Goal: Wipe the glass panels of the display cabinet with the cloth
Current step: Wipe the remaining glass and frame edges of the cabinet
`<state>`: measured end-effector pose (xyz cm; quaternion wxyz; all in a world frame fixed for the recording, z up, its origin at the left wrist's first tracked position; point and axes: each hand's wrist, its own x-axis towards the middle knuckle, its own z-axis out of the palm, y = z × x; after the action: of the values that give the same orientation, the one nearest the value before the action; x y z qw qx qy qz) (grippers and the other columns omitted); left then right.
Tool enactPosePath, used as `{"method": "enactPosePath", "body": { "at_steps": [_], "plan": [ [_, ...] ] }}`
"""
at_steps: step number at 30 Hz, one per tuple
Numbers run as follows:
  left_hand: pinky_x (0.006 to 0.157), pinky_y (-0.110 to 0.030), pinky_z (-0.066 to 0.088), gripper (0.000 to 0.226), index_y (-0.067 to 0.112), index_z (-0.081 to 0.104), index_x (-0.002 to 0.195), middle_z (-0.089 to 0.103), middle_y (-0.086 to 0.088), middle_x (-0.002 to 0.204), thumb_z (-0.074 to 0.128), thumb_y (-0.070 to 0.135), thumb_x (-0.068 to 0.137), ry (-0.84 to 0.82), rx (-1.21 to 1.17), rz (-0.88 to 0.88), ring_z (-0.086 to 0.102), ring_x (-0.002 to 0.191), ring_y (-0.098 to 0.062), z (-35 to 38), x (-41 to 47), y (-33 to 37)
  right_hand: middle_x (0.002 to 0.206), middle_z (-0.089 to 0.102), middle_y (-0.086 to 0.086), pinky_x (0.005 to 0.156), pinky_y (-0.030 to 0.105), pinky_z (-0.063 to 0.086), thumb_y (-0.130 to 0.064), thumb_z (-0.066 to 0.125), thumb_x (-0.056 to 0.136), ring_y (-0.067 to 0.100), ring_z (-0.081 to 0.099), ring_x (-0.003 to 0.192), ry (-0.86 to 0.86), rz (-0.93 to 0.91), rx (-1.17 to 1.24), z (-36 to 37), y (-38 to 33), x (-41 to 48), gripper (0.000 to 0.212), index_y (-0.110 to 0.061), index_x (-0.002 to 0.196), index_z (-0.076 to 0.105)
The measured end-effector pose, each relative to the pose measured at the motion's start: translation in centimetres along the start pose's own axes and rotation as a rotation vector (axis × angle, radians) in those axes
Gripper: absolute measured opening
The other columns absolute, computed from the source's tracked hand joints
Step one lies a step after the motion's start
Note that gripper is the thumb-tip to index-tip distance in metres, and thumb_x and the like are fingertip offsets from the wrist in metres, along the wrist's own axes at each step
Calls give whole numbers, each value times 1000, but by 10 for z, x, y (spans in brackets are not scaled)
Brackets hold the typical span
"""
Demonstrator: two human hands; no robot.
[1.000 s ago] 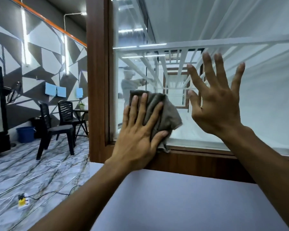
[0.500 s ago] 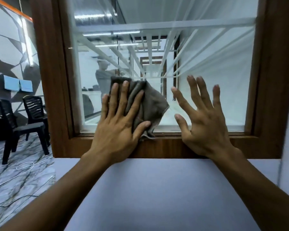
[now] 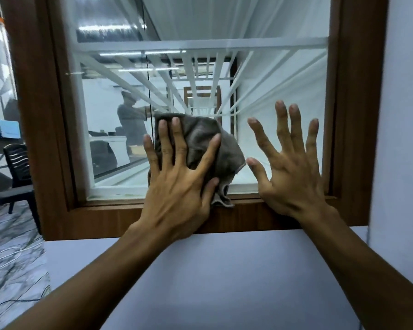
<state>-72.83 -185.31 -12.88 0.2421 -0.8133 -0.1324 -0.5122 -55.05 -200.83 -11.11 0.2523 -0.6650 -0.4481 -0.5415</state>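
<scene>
at the centre of the frame, a left hand (image 3: 177, 184) with fingers spread wide and straight presses a crumpled grey cloth (image 3: 212, 151) flat against the glass panel (image 3: 279, 75) of a display cabinet; the cloth's lower corner hangs onto the brown wooden frame (image 3: 358, 115); just to its right, the right hand (image 3: 289, 170) rests open on the glass, fingers splayed, holding nothing; a black chair (image 3: 17, 167) stands at the left edge.
</scene>
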Motion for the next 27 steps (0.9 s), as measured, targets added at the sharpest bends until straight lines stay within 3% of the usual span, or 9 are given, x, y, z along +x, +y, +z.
{"method": "enactPosePath", "body": {
  "at_steps": [5, 9, 11, 17, 21, 27],
  "plan": [
    [123, -72, -5, 72, 35, 14, 167, -10, -34, 169, 36, 58, 103, -8, 3, 72, -16, 155, -53, 6, 30, 38, 174, 3, 13, 128, 59, -7, -29, 50, 91, 31, -3, 162, 53, 11, 100, -1, 8, -5, 82, -28, 166, 18],
    [124, -71, 5, 70, 32, 17, 167, -5, -23, 173, 32, 60, 105, 21, 1, 111, -11, 160, -43, 5, 13, 11, 175, -1, 9, 128, 58, -8, -54, 40, 101, 29, -6, 162, 44, 63, 32, -6, 24, -6, 72, -33, 166, 17],
    [124, -72, 4, 69, 31, 16, 167, -7, -25, 172, 31, 58, 105, 8, 8, 87, -13, 159, -45, 4, 4, 7, 175, -1, 10, 129, 55, -8, -58, 38, 103, 29, -7, 162, 54, 66, 46, -7, 30, -5, 71, -31, 166, 18],
    [125, -69, -5, 74, 32, 14, 167, -11, -35, 168, 38, 60, 103, 18, -28, 134, -17, 155, -53, 17, 36, 68, 170, 21, 19, 128, 58, -5, -29, 48, 92, 40, 9, 160, 268, 186, -8, -10, 35, -17, 68, -17, 158, 42],
    [126, -67, -3, 75, 32, 17, 167, -9, -33, 169, 36, 63, 102, 59, -31, 133, -14, 157, -50, 20, 46, 71, 171, 22, 15, 129, 60, 7, -24, 42, 96, 34, 12, 160, 288, 238, 69, -11, 41, -17, 65, -14, 160, 37],
    [126, -63, -10, 76, 33, 12, 167, -8, -30, 171, 23, 68, 101, 107, -16, 52, -12, 158, -49, -2, 159, 75, 171, 23, 10, 130, 54, 3, -27, 41, 94, 26, 11, 161, 292, 260, 213, -17, 36, -15, 71, -15, 163, 28]
  ]
}}
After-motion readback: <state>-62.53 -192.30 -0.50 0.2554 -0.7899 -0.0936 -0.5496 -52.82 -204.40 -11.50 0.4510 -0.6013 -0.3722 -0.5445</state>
